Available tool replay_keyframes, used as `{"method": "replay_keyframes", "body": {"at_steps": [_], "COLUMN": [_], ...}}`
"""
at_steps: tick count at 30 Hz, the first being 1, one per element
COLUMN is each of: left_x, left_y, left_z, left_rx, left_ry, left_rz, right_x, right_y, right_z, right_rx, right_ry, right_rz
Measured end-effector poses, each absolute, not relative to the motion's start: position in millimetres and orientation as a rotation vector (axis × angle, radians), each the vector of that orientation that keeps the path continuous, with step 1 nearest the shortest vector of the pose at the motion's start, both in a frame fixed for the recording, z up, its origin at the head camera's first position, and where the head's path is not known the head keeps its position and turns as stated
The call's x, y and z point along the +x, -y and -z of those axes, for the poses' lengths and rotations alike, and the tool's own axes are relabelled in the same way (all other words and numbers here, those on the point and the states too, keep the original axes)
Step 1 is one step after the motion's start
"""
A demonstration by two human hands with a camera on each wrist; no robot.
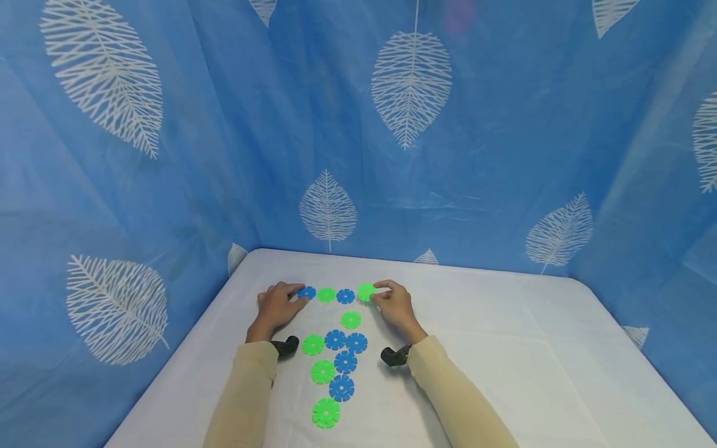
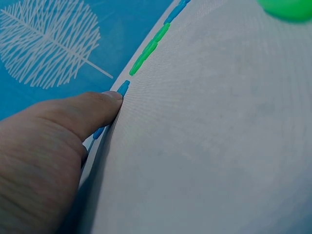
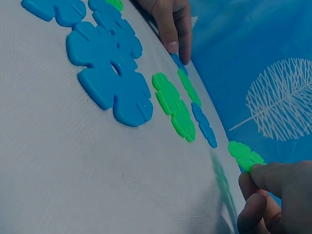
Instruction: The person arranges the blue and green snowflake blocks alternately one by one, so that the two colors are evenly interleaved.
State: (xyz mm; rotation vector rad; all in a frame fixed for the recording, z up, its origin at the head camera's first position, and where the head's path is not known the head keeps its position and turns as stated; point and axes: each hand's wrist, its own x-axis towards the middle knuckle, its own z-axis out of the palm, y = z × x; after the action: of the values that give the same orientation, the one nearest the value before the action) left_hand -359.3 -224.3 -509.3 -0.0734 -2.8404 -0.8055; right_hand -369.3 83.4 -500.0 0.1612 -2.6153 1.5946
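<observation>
Blue curtain (image 1: 476, 186) behind table (image 1: 504, 336) and discs (image 1: 348, 320)

Wide room at right, tight between the arms

The table (image 1: 504, 348) gives its broadest passage from the right arm (image 1: 459, 398) toward the curtain (image 1: 482, 155); left of the left arm (image 1: 241, 386) runs a narrower strip. Between the arms, flat discs (image 1: 336, 384) fill the middle, low enough for a hand to pass above. Black mounts (image 1: 395, 356) jut inward at both wrists. The left hand (image 1: 277, 306), pinching a blue disc (image 1: 307, 290), and the right hand (image 1: 394, 305), holding a raised green disc (image 1: 365, 289), block the far row's ends.
</observation>
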Motion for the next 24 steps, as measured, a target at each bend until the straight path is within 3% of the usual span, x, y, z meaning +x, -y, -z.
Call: {"method": "replay_keyframes", "body": {"at_steps": [24], "left_x": [-362.4], "left_y": [222.2], "left_z": [512.7], "left_rx": [-0.056], "left_ry": [2.835], "left_rz": [0.803], "right_x": [-370.8], "right_y": [-80.5], "right_z": [498.2], "right_rx": [0.087], "right_ry": [2.791], "right_rz": [-1.311]}}
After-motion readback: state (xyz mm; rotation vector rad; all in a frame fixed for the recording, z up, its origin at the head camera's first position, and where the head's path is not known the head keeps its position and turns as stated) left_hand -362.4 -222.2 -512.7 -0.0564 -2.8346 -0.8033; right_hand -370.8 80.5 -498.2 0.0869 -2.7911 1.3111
